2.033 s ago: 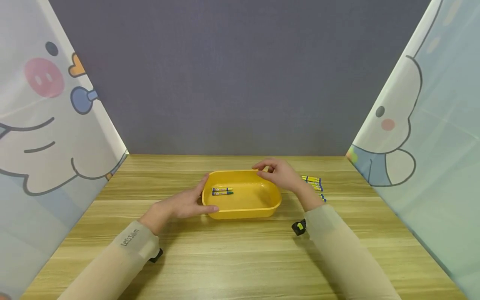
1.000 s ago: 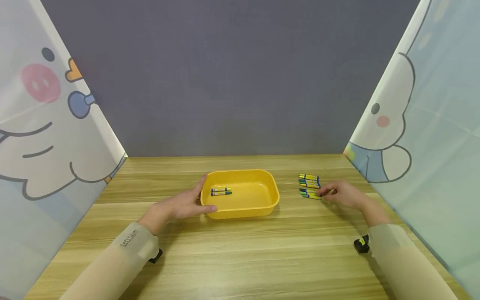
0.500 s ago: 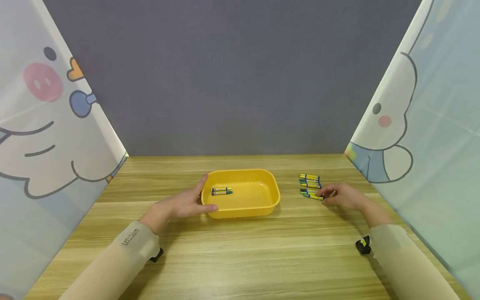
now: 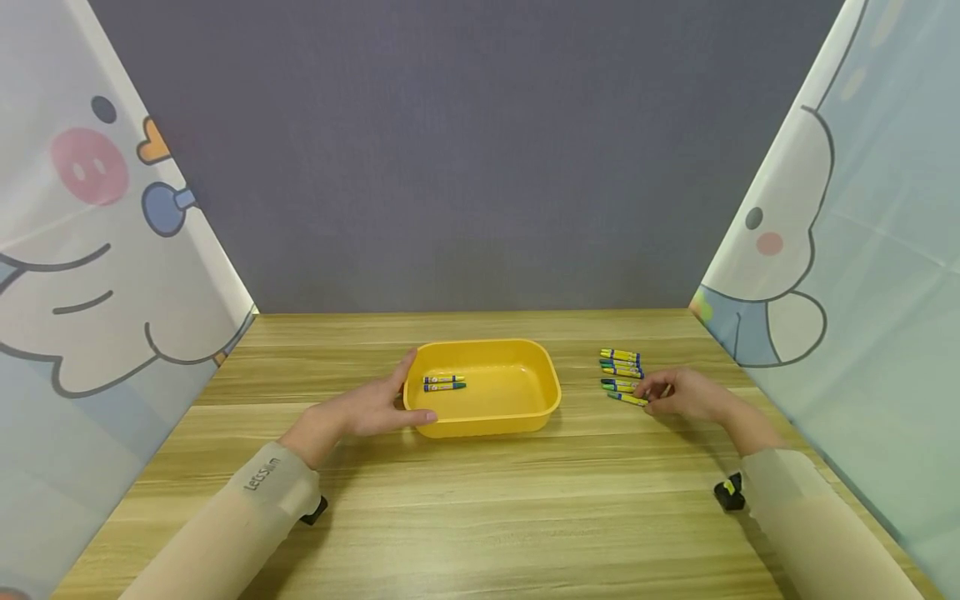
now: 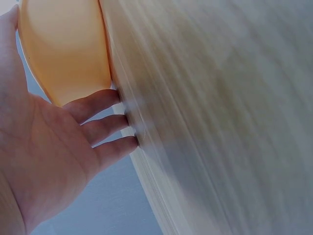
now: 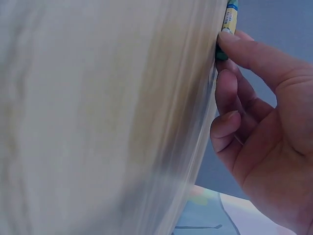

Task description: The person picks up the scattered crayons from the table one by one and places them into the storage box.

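Two cartoon-printed walls (image 4: 870,225), wood-grain table (image 4: 480,508), left fingers (image 5: 105,128) spread, right fingers (image 6: 249,51) pinching crayon (image 4: 626,398)

Yellow tray (image 4: 487,427), upright, two crayons (image 4: 444,387) side by side inside, yellow-wrapped green crayon (image 4: 624,398) slanting, right of the tray

The pale left sleeve (image 4: 213,527) bears dark lettering (image 4: 262,474)

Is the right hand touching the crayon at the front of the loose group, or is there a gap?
Touching. The right wrist view shows the right hand's thumb tip lying over the crayon, covering part of it.
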Available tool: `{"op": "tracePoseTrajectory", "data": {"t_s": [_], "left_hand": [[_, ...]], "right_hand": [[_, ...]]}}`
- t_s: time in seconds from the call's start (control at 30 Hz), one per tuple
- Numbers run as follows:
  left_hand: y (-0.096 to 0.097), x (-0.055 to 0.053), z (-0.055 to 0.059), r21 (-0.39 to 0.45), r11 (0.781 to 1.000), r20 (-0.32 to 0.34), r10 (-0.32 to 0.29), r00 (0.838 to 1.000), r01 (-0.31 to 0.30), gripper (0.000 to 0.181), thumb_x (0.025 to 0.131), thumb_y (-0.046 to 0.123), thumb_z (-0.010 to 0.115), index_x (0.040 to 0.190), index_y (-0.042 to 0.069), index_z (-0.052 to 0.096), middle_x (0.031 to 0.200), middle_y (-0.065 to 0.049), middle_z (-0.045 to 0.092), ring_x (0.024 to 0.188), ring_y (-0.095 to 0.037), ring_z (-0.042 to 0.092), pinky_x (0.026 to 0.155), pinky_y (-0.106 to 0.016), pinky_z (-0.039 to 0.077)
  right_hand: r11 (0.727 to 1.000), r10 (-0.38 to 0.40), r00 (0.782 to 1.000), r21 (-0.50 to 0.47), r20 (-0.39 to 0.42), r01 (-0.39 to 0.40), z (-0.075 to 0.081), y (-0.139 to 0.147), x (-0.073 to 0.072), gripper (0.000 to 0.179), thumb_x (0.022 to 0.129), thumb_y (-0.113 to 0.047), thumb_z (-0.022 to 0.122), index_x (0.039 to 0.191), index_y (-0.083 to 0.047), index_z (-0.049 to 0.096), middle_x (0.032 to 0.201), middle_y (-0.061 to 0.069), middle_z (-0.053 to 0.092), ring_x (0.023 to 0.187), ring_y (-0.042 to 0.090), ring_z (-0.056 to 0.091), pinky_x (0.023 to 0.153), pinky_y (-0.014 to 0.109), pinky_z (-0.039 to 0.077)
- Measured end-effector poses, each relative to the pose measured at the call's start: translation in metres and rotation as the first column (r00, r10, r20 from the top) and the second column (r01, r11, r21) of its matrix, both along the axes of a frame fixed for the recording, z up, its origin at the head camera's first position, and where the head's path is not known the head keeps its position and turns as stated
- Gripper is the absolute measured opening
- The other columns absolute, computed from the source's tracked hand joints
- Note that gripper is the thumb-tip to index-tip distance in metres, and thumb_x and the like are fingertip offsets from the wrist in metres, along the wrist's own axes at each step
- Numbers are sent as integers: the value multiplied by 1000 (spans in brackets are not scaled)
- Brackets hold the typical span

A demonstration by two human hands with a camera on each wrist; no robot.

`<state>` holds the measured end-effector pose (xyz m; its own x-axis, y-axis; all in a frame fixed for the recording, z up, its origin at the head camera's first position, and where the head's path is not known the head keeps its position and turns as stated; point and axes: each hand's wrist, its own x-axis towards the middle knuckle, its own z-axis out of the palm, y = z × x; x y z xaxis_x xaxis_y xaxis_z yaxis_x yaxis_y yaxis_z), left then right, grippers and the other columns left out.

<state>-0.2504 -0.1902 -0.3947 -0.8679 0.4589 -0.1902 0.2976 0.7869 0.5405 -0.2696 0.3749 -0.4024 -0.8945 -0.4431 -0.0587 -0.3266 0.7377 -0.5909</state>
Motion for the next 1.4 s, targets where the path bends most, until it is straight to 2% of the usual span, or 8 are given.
{"op": "tracePoseTrajectory", "data": {"t_s": [0.13, 0.3, 0.6, 0.83, 1.03, 1.27, 1.4], "left_hand": [[0, 0, -1, 3, 1000, -2, -1, 1000, 1, 127, 95, 79, 66, 176, 28, -18, 174, -31, 35, 154, -46, 49, 127, -64, 39], [0, 1, 0, 3, 1000, 1, -1, 1000, 1, 127, 95, 79, 66, 176, 29, -19, 176, -30, 32, 155, -47, 48, 127, -64, 38], [0, 1, 0, 3, 1000, 9, 3, 1000, -4, 128, 95, 81, 65, 175, 30, -20, 177, -30, 30, 156, -48, 46, 128, -65, 37], [-1, 1, -1, -2, 1000, 2, 4, 1000, -4, 128, 95, 81, 65, 175, 30, -20, 177, -30, 30, 156, -48, 46, 128, -64, 37], [-1, 1, 0, -9, 1000, 0, -1, 1000, 1, 127, 95, 81, 64, 175, 29, -19, 177, -30, 30, 156, -48, 46, 128, -64, 37], [-1, 1, -1, -14, 1000, 7, -2, 1000, 2, 128, 95, 83, 63, 175, 29, -20, 178, -29, 25, 158, -50, 42, 128, -66, 36], [-1, 0, -1, -6, 1000, 9, -1, 1000, 1, 128, 95, 82, 64, 175, 30, -21, 177, -30, 26, 157, -50, 44, 128, -65, 37]], "right_hand": [[1000, -2, 1000, 10, 11, 1, 1, -1, 0, 17, 98, -10, 79, 116, -10, 81, 100, -1, 76, 81, 6, 59, 71, 25, 51], [999, -13, 1000, 50, -21, 14, 4, -8, 2, 19, 102, -13, 75, 120, -14, 82, 110, 1, 79, 82, 7, 58, 71, 25, 51], [999, -20, 999, -35, -25, 19, 23, -34, 1, 23, 107, -14, 70, 128, -10, 78, 105, 5, 73, 74, 7, 54, 65, 25, 49], [997, 8, 998, -81, -56, -13, 41, -70, 0, 23, 106, -18, 72, 127, -10, 78, 104, 6, 75, 72, 8, 53, 63, 25, 47], [993, 52, 996, -102, -73, -59, 50, -104, -6, 23, 106, -18, 72, 127, -12, 79, 106, 7, 74, 68, 10, 53, 60, 26, 47], [985, 104, 993, -136, -49, -110, 53, -150, -16, 22, 107, -17, 71, 127, -16, 79, 111, 7, 74, 72, 15, 53, 63, 27, 48], [976, 137, 990, -165, -29, -140, 51, -177, -21, 22, 107, -16, 71, 127, -14, 79, 113, 9, 74, 72, 17, 54, 65, 29, 50]]}}
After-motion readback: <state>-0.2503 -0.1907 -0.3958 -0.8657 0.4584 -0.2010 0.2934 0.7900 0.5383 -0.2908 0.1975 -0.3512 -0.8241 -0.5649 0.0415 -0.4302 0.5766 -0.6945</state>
